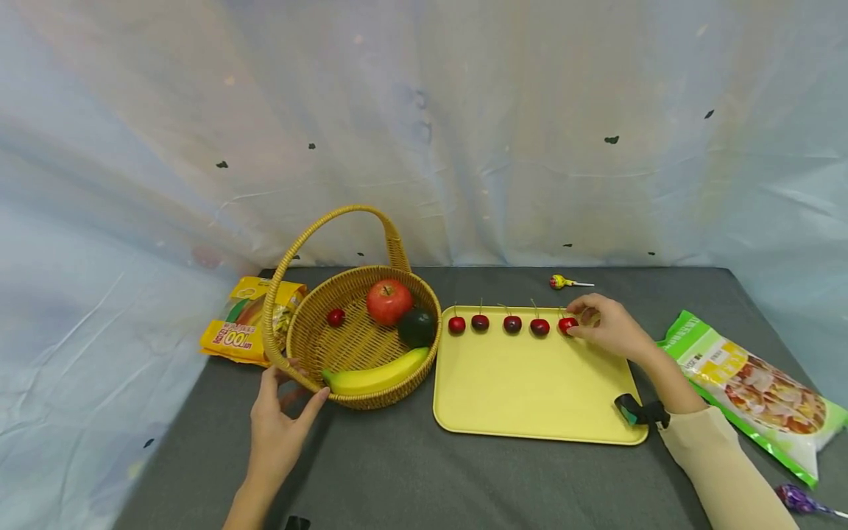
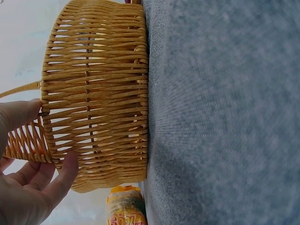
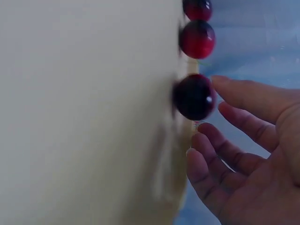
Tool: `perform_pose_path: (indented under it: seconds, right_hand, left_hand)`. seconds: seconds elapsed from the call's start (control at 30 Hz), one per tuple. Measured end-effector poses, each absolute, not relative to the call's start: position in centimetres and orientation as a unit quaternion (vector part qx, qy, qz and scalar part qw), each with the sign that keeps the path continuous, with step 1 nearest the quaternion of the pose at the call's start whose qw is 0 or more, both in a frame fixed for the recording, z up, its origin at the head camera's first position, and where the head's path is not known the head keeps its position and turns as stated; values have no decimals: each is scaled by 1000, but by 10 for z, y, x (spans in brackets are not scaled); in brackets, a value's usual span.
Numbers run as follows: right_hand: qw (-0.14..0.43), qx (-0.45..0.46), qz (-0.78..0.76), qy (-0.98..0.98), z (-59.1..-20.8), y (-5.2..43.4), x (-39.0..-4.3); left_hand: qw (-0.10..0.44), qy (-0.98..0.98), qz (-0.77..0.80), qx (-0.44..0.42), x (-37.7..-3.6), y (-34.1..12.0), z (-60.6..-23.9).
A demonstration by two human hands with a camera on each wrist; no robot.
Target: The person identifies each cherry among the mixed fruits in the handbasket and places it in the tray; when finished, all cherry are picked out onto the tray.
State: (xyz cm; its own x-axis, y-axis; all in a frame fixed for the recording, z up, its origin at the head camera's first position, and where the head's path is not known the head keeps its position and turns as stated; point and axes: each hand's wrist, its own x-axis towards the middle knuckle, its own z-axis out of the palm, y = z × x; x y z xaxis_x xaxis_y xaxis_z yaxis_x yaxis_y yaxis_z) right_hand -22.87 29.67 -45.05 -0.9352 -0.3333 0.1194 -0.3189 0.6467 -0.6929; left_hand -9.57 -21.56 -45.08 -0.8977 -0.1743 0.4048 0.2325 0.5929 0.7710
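My left hand (image 1: pixel 281 419) grips the near left rim of a wicker basket (image 1: pixel 298 335), at the foot of its tall handle. In the left wrist view, thumb and fingers lie about that handle base. Inside the basket are an apple (image 1: pixel 389 302), a dark green avocado-like fruit (image 1: pixel 417 328), a banana (image 1: pixel 377 375) and one cherry (image 1: pixel 336 317). My right hand (image 1: pixel 612 327) pinches the rightmost cherry (image 1: pixel 566 325) at the far edge of a yellow tray (image 1: pixel 536 397); the other fingers are spread. Several more stemmed cherries (image 1: pixel 512 324) line that edge to its left.
A yellow snack bag (image 1: pixel 241 331) lies behind the basket's left side. A green and white food bag (image 1: pixel 762 390) lies right of the tray, beside my right forearm. One lollipop (image 1: pixel 559 282) is beyond the tray; a purple-wrapped one (image 1: pixel 798 500) sits at the near right.
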Motion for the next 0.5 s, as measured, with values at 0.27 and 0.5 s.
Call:
perform_pose_path:
  seconds: [0.27, 0.5]
  right_hand:
    - [10, -227, -364, 903, -415, 262, -255]
    - [59, -334, -449, 827, -383, 158, -280]
  left_hand:
    - [226, -863, -451, -16, -95, -217, -452]
    - [224, -861, -457, -20, -98, -216, -452]
